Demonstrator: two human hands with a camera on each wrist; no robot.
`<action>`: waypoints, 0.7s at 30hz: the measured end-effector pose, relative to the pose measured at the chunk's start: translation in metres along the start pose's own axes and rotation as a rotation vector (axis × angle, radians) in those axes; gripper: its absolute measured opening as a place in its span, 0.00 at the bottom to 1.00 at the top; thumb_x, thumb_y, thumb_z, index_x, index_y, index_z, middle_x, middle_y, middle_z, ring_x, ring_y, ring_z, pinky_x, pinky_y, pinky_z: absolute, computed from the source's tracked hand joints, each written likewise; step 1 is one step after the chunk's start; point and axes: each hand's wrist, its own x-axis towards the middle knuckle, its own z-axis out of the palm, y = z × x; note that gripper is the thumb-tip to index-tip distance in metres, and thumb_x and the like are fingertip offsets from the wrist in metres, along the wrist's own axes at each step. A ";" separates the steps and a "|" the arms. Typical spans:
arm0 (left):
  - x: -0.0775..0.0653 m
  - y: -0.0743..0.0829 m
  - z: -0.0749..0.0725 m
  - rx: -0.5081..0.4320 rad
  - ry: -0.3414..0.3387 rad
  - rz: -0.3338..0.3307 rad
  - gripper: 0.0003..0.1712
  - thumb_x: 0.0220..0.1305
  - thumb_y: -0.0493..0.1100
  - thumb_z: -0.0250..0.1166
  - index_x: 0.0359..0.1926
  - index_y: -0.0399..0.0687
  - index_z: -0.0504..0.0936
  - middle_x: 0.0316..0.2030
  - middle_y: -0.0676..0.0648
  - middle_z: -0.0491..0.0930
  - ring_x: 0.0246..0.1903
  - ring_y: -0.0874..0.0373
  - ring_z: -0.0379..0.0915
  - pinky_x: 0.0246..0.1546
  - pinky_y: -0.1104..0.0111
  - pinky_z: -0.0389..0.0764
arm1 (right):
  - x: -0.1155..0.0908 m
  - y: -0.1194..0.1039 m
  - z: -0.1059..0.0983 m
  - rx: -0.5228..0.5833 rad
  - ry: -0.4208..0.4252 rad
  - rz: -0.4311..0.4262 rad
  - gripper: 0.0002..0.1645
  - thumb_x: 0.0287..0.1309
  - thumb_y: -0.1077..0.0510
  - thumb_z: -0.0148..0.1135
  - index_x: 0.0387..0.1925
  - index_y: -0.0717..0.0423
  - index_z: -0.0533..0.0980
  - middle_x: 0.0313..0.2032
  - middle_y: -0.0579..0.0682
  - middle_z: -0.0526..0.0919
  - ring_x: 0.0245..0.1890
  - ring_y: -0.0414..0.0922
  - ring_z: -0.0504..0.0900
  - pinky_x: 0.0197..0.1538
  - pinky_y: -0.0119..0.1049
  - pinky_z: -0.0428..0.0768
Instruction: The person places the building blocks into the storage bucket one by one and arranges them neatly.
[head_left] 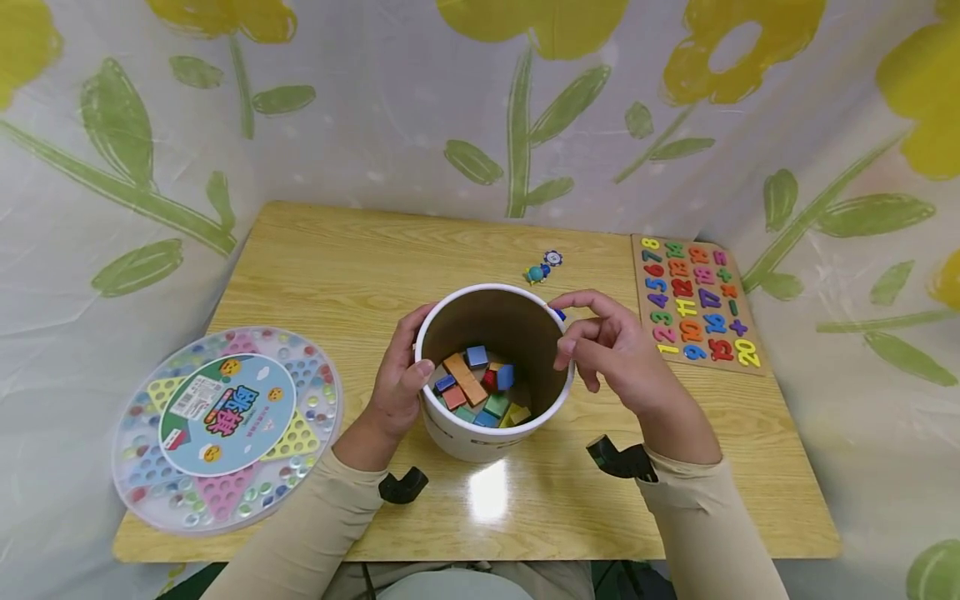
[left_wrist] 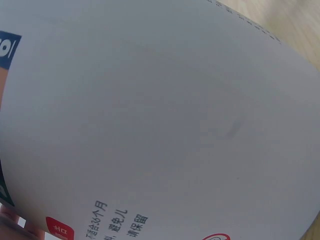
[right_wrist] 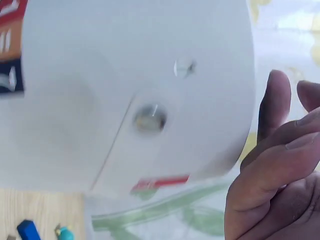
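A white bucket (head_left: 468,442) stands on the wooden table, with several coloured building blocks (head_left: 495,406) at its bottom. My left hand (head_left: 401,375) grips the bucket's left side, thumb over the rim. At the right rim is my right hand (head_left: 611,346), its fingers loosely bent and nothing seen between them. In the right wrist view, the right hand's fingers (right_wrist: 270,175) appear beside the bucket wall (right_wrist: 75,125). The printed bucket wall (left_wrist: 165,115) fills most of the left wrist view, hiding most of the left hand.
A Chinese checkers set (head_left: 225,429) lies at the left. On the right is a number board (head_left: 697,304). A small teal toy (head_left: 536,273) and a gear-shaped piece (head_left: 552,258) sit behind the bucket, and a blue block (right_wrist: 28,230) lies nearby. A flowered curtain (head_left: 360,125) surrounds the table.
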 end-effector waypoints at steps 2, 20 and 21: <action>0.000 0.000 0.000 0.001 0.000 0.003 0.40 0.52 0.45 0.50 0.69 0.45 0.57 0.65 0.38 0.58 0.60 0.30 0.51 0.59 0.49 0.60 | 0.002 0.007 -0.008 -0.008 0.044 -0.004 0.23 0.60 0.67 0.53 0.58 0.63 0.66 0.25 0.59 0.81 0.12 0.50 0.68 0.14 0.37 0.68; 0.001 0.001 0.000 0.051 0.001 0.011 0.40 0.52 0.46 0.49 0.69 0.44 0.57 0.65 0.39 0.59 0.62 0.33 0.51 0.59 0.40 0.55 | 0.023 0.141 -0.085 0.203 0.441 0.498 0.35 0.65 0.58 0.52 0.71 0.51 0.53 0.25 0.48 0.77 0.13 0.39 0.64 0.18 0.31 0.64; 0.001 0.002 0.001 0.052 -0.002 0.010 0.40 0.51 0.45 0.49 0.69 0.44 0.57 0.65 0.39 0.59 0.62 0.33 0.51 0.59 0.40 0.54 | 0.022 0.148 -0.089 0.191 0.425 0.531 0.37 0.65 0.58 0.52 0.72 0.49 0.51 0.26 0.49 0.78 0.14 0.39 0.65 0.18 0.30 0.65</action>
